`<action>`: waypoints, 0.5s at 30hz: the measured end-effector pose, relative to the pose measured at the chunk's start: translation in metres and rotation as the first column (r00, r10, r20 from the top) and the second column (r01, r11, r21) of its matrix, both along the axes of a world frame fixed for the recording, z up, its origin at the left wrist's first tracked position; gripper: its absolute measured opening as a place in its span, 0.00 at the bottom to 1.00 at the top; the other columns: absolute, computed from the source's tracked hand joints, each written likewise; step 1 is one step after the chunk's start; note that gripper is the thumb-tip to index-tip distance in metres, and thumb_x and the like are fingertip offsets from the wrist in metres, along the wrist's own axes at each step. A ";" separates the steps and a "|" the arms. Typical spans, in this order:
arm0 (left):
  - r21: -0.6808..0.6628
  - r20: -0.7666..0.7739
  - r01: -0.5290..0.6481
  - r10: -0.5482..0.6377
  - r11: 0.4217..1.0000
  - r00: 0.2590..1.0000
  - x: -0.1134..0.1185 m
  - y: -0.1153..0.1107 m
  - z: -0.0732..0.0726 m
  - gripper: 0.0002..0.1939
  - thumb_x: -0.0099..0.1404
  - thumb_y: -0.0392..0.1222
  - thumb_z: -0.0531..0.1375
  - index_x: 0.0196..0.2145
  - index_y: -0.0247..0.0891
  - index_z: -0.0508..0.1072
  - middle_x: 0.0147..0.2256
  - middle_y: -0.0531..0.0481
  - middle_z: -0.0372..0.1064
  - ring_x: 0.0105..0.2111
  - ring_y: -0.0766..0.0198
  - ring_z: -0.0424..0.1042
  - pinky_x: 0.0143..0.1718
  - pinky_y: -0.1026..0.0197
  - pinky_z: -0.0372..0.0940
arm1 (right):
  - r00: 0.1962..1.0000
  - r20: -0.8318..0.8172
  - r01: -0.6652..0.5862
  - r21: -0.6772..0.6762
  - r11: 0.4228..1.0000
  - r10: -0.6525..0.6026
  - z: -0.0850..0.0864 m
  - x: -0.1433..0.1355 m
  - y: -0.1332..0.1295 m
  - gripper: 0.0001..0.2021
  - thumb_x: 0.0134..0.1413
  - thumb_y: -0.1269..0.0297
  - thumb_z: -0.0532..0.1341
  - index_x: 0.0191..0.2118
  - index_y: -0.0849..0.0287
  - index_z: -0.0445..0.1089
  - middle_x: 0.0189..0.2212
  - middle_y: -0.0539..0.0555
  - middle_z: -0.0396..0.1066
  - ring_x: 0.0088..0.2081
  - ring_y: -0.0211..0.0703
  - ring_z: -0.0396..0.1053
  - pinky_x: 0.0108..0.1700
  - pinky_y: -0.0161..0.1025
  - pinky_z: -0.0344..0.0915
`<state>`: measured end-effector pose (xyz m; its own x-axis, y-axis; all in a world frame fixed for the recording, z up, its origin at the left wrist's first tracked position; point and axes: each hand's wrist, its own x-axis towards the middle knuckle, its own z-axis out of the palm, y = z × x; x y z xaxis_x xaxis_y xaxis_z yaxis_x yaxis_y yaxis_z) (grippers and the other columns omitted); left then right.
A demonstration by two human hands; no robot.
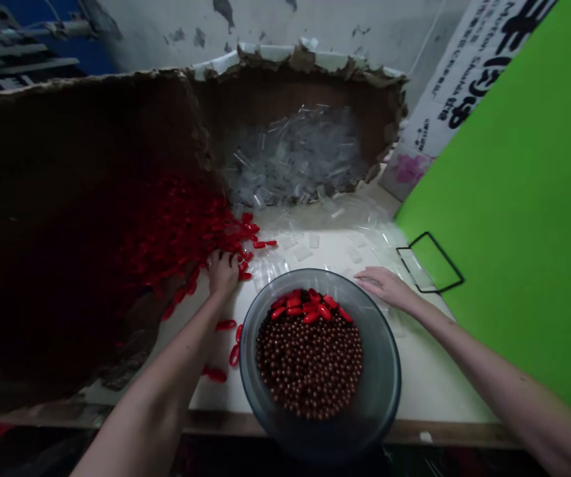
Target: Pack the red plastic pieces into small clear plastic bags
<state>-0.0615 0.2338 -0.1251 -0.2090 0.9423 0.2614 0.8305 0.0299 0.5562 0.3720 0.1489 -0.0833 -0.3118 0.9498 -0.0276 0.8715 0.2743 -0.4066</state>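
My left hand (223,271) reaches to the front edge of a heap of red plastic pieces (181,218). Its fingers are apart and bent down among the loose pieces, with no firm grip visible. On the other side of a round grey bowl (395,377), my right hand (383,285) lies low over the table, fingers stretched out to the left by clear plastic pieces (355,255). Whether a clear piece lies between those fingers is hard to make out. Brown round beads (310,364) fill much of the bowl, and several red oval pieces (310,308) rest on them at the far side.
A torn-edged cardboard box (196,119) stands behind, holding the red heap and a pile of clear plastic pieces (300,152). Loose red oval pieces (216,375) lie left of the bowl on the white table (434,391). A green panel (524,218) with a black wire handle (444,258) borders the right.
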 end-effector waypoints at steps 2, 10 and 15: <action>0.001 0.033 0.020 -0.020 1.000 0.999 -0.003 0.003 0.003 0.16 0.62 0.47 0.51 0.36 0.37 0.75 0.49 0.38 0.66 0.54 0.48 0.59 0.58 0.47 0.50 | 1.000 0.018 0.016 0.023 1.000 -0.017 -0.002 0.003 -0.006 0.14 0.58 0.57 0.55 0.43 0.53 0.75 0.43 0.54 0.76 0.53 0.52 0.67 0.57 0.51 0.59; -0.071 0.266 0.019 0.000 0.997 0.964 -0.031 0.008 0.028 0.14 0.55 0.42 0.53 0.31 0.33 0.76 0.25 0.47 0.72 0.26 0.62 0.68 0.30 0.63 0.63 | 0.986 0.021 0.165 0.075 0.983 -0.167 0.009 -0.014 0.010 0.15 0.55 0.60 0.58 0.47 0.55 0.72 0.48 0.57 0.74 0.50 0.51 0.69 0.54 0.48 0.62; -0.019 0.353 -0.112 0.111 0.994 0.929 -0.044 -0.004 0.038 0.16 0.50 0.35 0.53 0.36 0.33 0.75 0.28 0.48 0.72 0.26 0.65 0.68 0.29 0.65 0.62 | 0.982 0.019 0.186 0.007 0.983 -0.186 0.016 -0.008 -0.024 0.16 0.54 0.52 0.58 0.42 0.55 0.74 0.39 0.55 0.76 0.41 0.49 0.73 0.45 0.43 0.66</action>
